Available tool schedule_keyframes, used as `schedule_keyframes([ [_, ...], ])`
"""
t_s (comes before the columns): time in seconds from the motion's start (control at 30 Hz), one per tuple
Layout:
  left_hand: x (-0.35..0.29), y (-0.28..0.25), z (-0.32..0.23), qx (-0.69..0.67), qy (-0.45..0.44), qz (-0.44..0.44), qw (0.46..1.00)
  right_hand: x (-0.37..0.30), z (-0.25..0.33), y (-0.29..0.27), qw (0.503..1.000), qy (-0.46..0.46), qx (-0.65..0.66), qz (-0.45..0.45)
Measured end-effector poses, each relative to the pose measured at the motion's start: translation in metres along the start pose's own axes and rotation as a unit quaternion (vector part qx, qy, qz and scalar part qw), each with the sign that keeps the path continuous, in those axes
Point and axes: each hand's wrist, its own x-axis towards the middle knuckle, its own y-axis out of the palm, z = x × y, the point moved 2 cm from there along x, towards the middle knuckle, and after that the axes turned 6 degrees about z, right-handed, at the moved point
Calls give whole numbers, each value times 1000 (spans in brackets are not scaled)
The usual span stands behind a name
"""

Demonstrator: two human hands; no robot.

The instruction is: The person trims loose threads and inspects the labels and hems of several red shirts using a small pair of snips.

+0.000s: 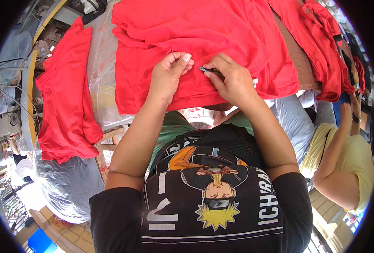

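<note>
Okay, outfit rundown: black tee with short, plain black sleeves, the other one sitting at lower right in the frame. Big cartoon print around lower centre, upside down from this angle: spiky yellow hair, dark headband with a greyish plate, bits of orange clothing higher up. Chunky white lettering on both sides of it, plus thin white lines boxing it in along the bottom. Green bottoms peek out mid-frame, past the shirt. Left hand, right hand and forearms are all bare.
</note>
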Motion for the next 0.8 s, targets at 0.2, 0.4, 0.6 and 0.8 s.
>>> schedule_keyframes([
  [0.2, -3, 1, -5, 13, 2, 13, 1000, 7, 7, 2, 1000, -8, 1, -3],
  [0.4, -70, -4, -118, 320, -55, 346, 880, 9, 11, -24, 999, -23, -14, -43],
  [0.6, -96, -15, -162, 314, -98, 247, 912, 21, 20, -79, 993, -72, -98, -4],
  [0.8, -76, 1, -99, 464, 162, 175, 853, 22, 24, -188, 954, -7, -268, 132],
])
